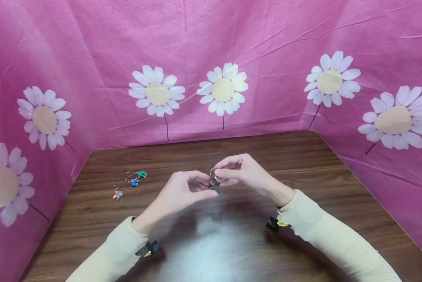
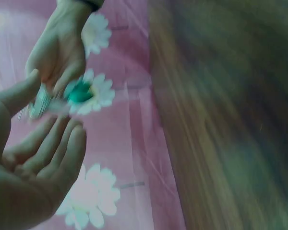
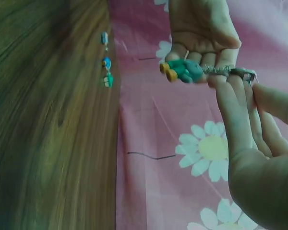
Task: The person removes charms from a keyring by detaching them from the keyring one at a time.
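My right hand (image 1: pixel 247 176) pinches the metal ring of a keychain (image 1: pixel 214 181) between thumb and fingertips, above the middle of the table. From a short chain hangs a small green figure (image 3: pixel 185 70) with yellow feet, clearest in the right wrist view. The left hand (image 1: pixel 182 192) is held close beside it, thumb and fingers apart on either side. In the right wrist view its palm (image 3: pixel 197 28) faces the figure, fingers loosely bent. Whether those fingers touch the figure cannot be made out. The left wrist view blurs the keychain.
On the wooden table (image 1: pixel 101 235), to the left, lie three more keychains: a green one (image 1: pixel 141 174), a blue one (image 1: pixel 134 182) and an orange-and-grey one (image 1: pixel 118 195). A pink cloth (image 1: pixel 267 39) with white flowers surrounds the back and sides.
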The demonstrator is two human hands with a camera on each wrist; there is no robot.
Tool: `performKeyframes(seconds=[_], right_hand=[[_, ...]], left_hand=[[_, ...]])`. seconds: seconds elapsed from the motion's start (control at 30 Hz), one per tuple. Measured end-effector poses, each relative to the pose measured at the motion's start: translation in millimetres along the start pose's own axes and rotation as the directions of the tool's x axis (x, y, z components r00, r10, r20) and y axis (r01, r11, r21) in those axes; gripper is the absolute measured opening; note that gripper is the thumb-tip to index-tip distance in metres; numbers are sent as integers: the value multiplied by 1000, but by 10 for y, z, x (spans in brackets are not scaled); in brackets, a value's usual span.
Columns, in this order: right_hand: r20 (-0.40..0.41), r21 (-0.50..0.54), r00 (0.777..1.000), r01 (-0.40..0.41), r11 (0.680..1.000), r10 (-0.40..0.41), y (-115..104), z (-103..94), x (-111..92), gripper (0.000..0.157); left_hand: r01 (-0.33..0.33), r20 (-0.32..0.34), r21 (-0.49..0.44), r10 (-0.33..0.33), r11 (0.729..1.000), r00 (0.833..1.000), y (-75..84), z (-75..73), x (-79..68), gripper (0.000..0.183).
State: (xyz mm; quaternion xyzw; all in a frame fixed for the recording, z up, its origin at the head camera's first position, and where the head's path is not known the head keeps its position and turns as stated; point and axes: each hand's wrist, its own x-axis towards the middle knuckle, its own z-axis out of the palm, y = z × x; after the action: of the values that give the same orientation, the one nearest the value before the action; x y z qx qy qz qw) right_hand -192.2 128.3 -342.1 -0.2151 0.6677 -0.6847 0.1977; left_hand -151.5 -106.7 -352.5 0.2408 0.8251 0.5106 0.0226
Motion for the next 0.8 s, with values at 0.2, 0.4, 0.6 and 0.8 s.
performKeyframes(seconds=[0.2, 0.4, 0.6, 0.8], right_hand=[[-58, 17, 998, 25, 1000, -24, 1, 89, -21, 23], [-72, 20, 997, 34, 999, -32, 6, 116, -32, 23], [-67, 19, 997, 50, 999, -49, 14, 110, -29, 23], [-61, 19, 996, 71, 997, -70, 30, 86, -17, 21]], left_hand=[[-110, -138, 106, 124, 988, 983, 30, 205, -6, 20], [-143, -144, 139, 162, 980, 976, 25, 227, -10, 9], [-126, -129, 169, 148, 978, 981, -7, 213, -25, 16], [-92, -79, 140, 103, 986, 991, -41, 197, -33, 24]])
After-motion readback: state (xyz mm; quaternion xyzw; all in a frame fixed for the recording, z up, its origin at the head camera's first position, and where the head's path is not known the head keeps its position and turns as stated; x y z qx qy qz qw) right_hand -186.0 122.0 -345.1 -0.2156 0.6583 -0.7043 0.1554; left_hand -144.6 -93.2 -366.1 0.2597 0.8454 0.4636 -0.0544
